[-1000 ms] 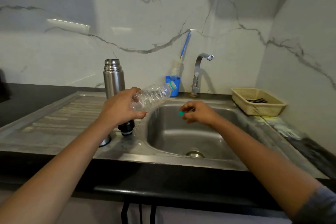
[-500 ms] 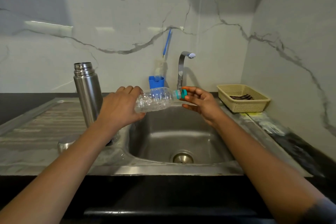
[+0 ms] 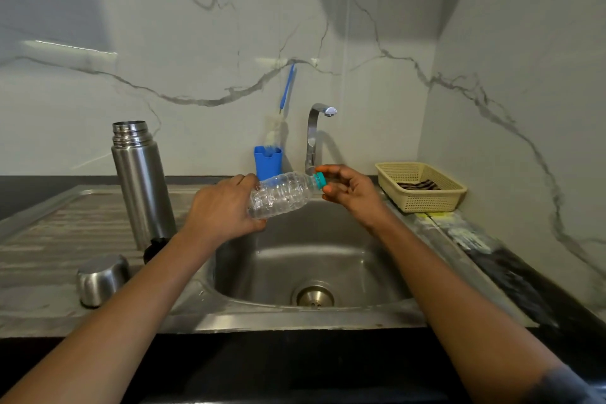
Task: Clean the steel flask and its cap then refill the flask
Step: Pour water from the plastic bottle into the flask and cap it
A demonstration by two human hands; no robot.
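- Left hand (image 3: 226, 207): fingers curled round the base end of a clear plastic bottle (image 3: 282, 195), gripping it above the near left part of the sink basin (image 3: 328, 259).
- Right hand (image 3: 352, 192): thumb and fingertips pinch the teal cap (image 3: 320, 180) on the bottle's neck; the remaining fingers are loosely curled.
- Bottle: held nearly level between the two hands, neck end towards the right hand and slightly raised.
- Steel flask (image 3: 142, 187): stands upright on the draining board (image 3: 65, 239), to the left of the left hand, its threaded mouth uncovered.
- Steel cap (image 3: 101, 279): rests mouth-down on the draining board, left of the left forearm and nearer the person than the flask.
- Black stopper (image 3: 157, 248): at the foot of the flask, partly hidden by the left forearm.
- Tap (image 3: 314, 138): just behind the right hand's fingertips, no water visible at its spout.
- Blue holder (image 3: 268, 162): behind the bottle, between the hands, with a blue-handled bottle brush (image 3: 287, 88) standing in it.
- Cream basket (image 3: 423, 190): to the right of the right hand, holding a dark striped cloth (image 3: 418, 185).
- Dark counter (image 3: 32, 190): surrounds the sink unit.
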